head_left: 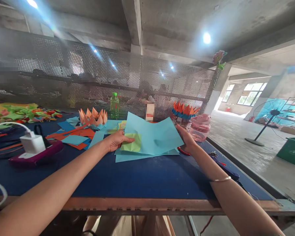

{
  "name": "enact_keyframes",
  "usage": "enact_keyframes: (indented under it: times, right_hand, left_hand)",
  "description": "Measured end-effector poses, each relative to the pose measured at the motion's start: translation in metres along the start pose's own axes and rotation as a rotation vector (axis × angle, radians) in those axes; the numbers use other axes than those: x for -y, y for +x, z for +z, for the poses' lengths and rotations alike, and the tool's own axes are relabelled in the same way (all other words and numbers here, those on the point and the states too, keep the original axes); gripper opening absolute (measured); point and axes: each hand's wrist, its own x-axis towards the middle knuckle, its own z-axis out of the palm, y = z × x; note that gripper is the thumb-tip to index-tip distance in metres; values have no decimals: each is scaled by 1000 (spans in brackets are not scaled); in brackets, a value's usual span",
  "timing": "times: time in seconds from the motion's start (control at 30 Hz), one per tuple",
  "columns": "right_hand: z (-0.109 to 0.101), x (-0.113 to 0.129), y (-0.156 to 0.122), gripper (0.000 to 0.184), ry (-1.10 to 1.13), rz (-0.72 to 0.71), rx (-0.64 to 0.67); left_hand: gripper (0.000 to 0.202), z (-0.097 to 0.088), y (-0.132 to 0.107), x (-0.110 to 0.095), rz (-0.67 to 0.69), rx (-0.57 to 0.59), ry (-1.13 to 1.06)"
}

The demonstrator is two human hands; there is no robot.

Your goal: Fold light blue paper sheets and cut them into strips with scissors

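Note:
My left hand (116, 141) is closed, its thumb pressing a small creased yellow-green paper square (135, 144) against the left side of a light blue paper sheet (154, 134). At the sheet's right edge my right hand (186, 139) is closed on it, its fingers partly hidden behind the paper. The sheet is raised and bends down in the middle between my hands. More blue paper (127, 158) lies flat beneath it. A red curved handle (184, 151) shows just under my right hand; the rest of that tool is hidden.
Folded orange paper petals (93, 116) and a green bottle (114, 106) stand behind. Orange and blue paper pieces (78, 137) lie left, near a white charger (32, 144) on a purple power strip (36, 157). At right are an orange-blue paper flower (184, 109) and pink plastic jar (200, 127).

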Motion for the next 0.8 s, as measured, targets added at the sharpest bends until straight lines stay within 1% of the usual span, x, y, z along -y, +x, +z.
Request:
enact_keyframes:
  times: [0.07, 0.1, 0.17, 0.3, 0.33, 0.4, 0.43, 0.5, 0.57, 0.63, 0.7, 0.8]
  right_hand:
    - [-2, -6, 2, 32, -88, -14, -23]
    - [-3, -9, 4, 32, -116, -14, -31]
    - [-5, -15, 6, 36, -196, -62, -88]
    - [-10, -18, 10, 46, -387, -242, -229]
    - [-11, -17, 9, 45, -422, -282, -249]
    - [-7, -12, 4, 38, -518, -387, -248]
    - [-2, -10, -1, 33, -578, -454, -226]
    - [14, -6, -14, 28, -791, -678, -123]
    - [37, -4, -29, 28, -901, -832, 41]
    - [61, -5, -42, 33, -938, -901, 247]
    - [80, -7, -50, 40, -982, -916, 391]
    - [93, -12, -51, 53, -1045, -869, 505]
  left_hand:
    - [39, -1, 0, 1, -14, 17, 18]
    - [38, -1, 0, 1, -23, 24, 28]
    - [36, -3, 0, 2, -44, 34, 51]
    - [32, -6, 4, 5, -89, 46, 89]
    - [32, -7, 4, 6, -99, 49, 94]
    - [32, -8, 6, 8, -114, 54, 102]
    - [32, -9, 7, 9, -119, 57, 105]
    - [31, -10, 8, 10, -133, 63, 109]
    - [30, -11, 9, 11, -146, 71, 111]
    - [29, -10, 9, 12, -150, 76, 107]
    - [30, -9, 10, 13, -145, 77, 100]
    - [32, -7, 11, 14, -134, 73, 91]
